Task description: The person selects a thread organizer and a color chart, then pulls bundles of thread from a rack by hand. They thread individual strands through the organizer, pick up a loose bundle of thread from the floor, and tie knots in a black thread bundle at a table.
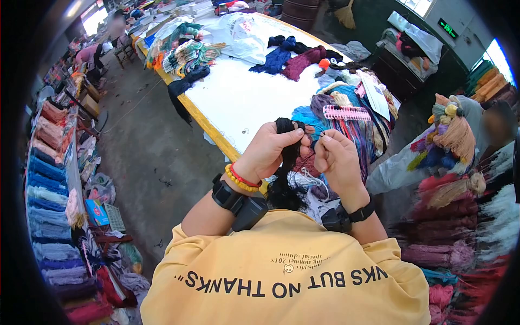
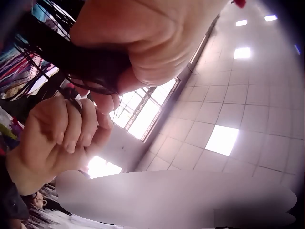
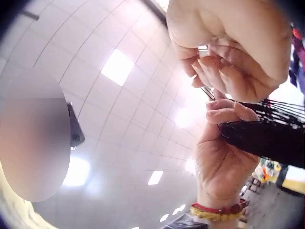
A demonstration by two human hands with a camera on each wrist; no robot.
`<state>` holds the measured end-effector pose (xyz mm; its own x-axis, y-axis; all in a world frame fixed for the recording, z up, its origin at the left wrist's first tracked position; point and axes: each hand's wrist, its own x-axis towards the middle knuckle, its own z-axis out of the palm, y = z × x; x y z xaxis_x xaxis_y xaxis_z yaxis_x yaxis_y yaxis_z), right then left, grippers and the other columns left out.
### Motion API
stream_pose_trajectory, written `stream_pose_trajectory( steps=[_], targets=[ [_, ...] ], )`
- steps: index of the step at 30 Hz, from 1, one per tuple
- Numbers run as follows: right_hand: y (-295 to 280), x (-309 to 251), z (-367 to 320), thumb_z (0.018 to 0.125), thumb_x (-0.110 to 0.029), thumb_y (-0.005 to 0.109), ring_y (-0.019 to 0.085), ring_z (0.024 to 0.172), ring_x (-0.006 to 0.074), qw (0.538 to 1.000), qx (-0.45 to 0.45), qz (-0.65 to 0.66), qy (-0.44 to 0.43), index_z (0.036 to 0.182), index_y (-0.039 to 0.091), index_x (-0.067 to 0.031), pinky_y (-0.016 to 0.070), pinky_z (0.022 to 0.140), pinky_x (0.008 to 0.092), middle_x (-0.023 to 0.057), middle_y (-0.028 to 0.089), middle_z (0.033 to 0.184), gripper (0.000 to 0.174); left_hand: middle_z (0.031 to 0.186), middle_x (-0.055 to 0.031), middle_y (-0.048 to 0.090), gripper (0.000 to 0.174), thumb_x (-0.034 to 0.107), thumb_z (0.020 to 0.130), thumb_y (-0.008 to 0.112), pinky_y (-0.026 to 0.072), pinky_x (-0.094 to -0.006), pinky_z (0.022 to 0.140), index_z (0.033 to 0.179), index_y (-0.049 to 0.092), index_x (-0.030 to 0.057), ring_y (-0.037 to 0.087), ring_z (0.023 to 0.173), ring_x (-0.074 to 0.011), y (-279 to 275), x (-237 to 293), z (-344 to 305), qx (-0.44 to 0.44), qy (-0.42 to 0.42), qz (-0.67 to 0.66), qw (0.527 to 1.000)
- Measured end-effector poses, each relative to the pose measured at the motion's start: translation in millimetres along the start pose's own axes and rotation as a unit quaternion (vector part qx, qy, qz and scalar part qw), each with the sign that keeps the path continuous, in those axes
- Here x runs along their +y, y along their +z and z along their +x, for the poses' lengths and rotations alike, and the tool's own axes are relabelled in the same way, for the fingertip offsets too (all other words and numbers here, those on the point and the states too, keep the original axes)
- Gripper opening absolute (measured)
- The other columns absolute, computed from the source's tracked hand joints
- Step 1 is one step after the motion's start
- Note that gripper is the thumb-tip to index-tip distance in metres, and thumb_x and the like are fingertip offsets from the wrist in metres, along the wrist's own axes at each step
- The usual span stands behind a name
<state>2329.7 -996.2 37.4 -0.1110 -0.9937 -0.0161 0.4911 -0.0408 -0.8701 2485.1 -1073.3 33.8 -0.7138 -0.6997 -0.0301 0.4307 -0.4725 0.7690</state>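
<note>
My left hand (image 1: 269,150) grips a hank of black thread (image 1: 290,162), its thumb laid across the top. The loose strands hang down in front of my chest. In the right wrist view the same hank (image 3: 267,138) runs off to the right from the curled fingers of that hand. My right hand (image 1: 340,162) is raised close beside it, thumb and forefinger pinching a thin dark strand (image 1: 322,134) drawn from the hank. Seen from the left wrist, the other fingers of my right hand (image 2: 62,129) are curled in toward the palm.
A white-topped table (image 1: 233,103) with a yellow edge stands ahead. Mixed thread hanks (image 1: 319,108) and a pink-and-white holed card (image 1: 346,112) lie near my hands. Racks of coloured hanks (image 1: 51,189) line the left; more hanks (image 1: 444,233) are at right. People are in the background.
</note>
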Motion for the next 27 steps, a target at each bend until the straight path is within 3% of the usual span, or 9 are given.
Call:
stream_pose_trajectory(
  steps=[2, 4, 8, 10, 12, 13, 16, 22, 27],
  targets=[
    [-6, -1, 4, 0.093, -0.018, 0.042, 0.043, 0.044, 0.0096, 0.982, -0.107, 0.148, 0.046, 0.099, 0.053, -0.0002, 0.0357, 0.043, 0.0182, 0.0056, 0.051, 0.063, 0.022, 0.077, -0.0049, 0.061, 0.019, 0.012, 0.087, 0.055, 0.0475, -0.0273, 0.067, 0.101, 0.057, -0.0009, 0.058, 0.068, -0.0139, -1, 2, 2, -0.021, -0.025, -0.014, 0.999],
    [-6, -3, 6, 0.095, -0.022, 0.039, 0.042, 0.044, 0.0100, 0.935, -0.194, 0.285, 0.087, 0.105, 0.052, -0.0002, 0.0356, 0.044, 0.0176, 0.0054, 0.049, 0.061, 0.027, 0.079, -0.0048, 0.061, 0.020, 0.014, 0.088, 0.055, 0.0477, -0.0272, 0.065, 0.101, 0.057, -0.0007, 0.057, 0.067, -0.0137, -2, 3, 6, -0.043, -0.046, -0.032, 0.998],
    [-13, -2, 10, 0.096, -0.026, 0.038, 0.038, 0.044, 0.0042, 0.946, -0.184, 0.267, 0.018, 0.118, 0.045, -0.0025, 0.0317, 0.043, 0.0167, -0.0002, 0.045, 0.058, 0.033, 0.084, -0.0059, 0.062, 0.026, 0.021, 0.090, 0.051, 0.0478, -0.0258, 0.064, 0.103, 0.057, -0.0009, 0.058, 0.068, -0.0133, 2, 5, 12, -0.025, -0.061, -0.056, 0.996],
    [-15, -4, 12, 0.093, -0.021, 0.045, 0.036, 0.044, 0.0013, 0.987, -0.095, 0.127, 0.003, 0.107, 0.051, -0.0028, 0.0273, 0.040, 0.0160, -0.0032, 0.048, 0.060, 0.023, 0.086, -0.0063, 0.062, 0.030, 0.026, 0.092, 0.049, 0.0479, -0.0252, 0.064, 0.103, 0.057, -0.0011, 0.059, 0.069, -0.0130, 10, 7, 15, 0.001, -0.055, -0.064, 0.996],
    [-13, -5, 15, 0.091, -0.017, 0.050, 0.035, 0.044, 0.0007, 1.000, -0.013, -0.005, -0.015, 0.100, 0.054, -0.0033, 0.0252, 0.039, 0.0156, -0.0038, 0.049, 0.062, 0.017, 0.087, -0.0067, 0.063, 0.033, 0.029, 0.092, 0.047, 0.0484, -0.0252, 0.066, 0.103, 0.057, -0.0015, 0.059, 0.071, -0.0133, 13, 5, 20, 0.015, -0.052, -0.065, 0.996],
    [-9, -6, 14, 0.087, -0.012, 0.055, 0.035, 0.045, -0.0012, 0.999, 0.010, -0.039, -0.013, 0.090, 0.056, -0.0033, 0.0239, 0.039, 0.0149, -0.0054, 0.051, 0.065, 0.009, 0.088, -0.0068, 0.063, 0.035, 0.030, 0.092, 0.047, 0.0486, -0.0251, 0.067, 0.103, 0.057, -0.0017, 0.060, 0.072, -0.0135, 13, 4, 21, 0.022, -0.051, -0.066, 0.996],
    [-6, -7, 17, 0.087, -0.010, 0.056, 0.041, 0.051, -0.0009, 0.990, 0.017, -0.137, -0.005, 0.092, 0.057, -0.0014, 0.0297, 0.044, 0.0141, -0.0047, 0.053, 0.069, 0.010, 0.089, -0.0069, 0.063, 0.033, 0.028, 0.091, 0.050, 0.0491, -0.0251, 0.069, 0.103, 0.058, -0.0019, 0.060, 0.074, -0.0139, 3, -2, 27, -0.015, -0.061, -0.060, 0.996],
    [-1, -6, 25, 0.085, -0.006, 0.057, 0.048, 0.064, 0.0010, 0.984, 0.049, -0.170, -0.019, 0.095, 0.060, 0.0017, 0.0376, 0.056, 0.0142, -0.0029, 0.056, 0.076, 0.012, 0.088, -0.0068, 0.064, 0.023, 0.016, 0.085, 0.060, 0.0494, -0.0253, 0.069, 0.099, 0.061, -0.0024, 0.061, 0.075, -0.0129, 4, -7, 32, 0.012, -0.019, -0.039, 0.999],
    [-5, 0, 30, 0.085, -0.005, 0.057, 0.045, 0.059, -0.0006, 0.985, 0.047, -0.164, -0.020, 0.090, 0.059, 0.0008, 0.0341, 0.051, 0.0135, -0.0036, 0.055, 0.075, 0.008, 0.085, -0.0061, 0.064, 0.018, 0.010, 0.083, 0.062, 0.0495, -0.0256, 0.070, 0.095, 0.062, -0.0025, 0.060, 0.074, -0.0125, 1, -10, 35, 0.034, 0.004, -0.014, 0.999]
  ],
)
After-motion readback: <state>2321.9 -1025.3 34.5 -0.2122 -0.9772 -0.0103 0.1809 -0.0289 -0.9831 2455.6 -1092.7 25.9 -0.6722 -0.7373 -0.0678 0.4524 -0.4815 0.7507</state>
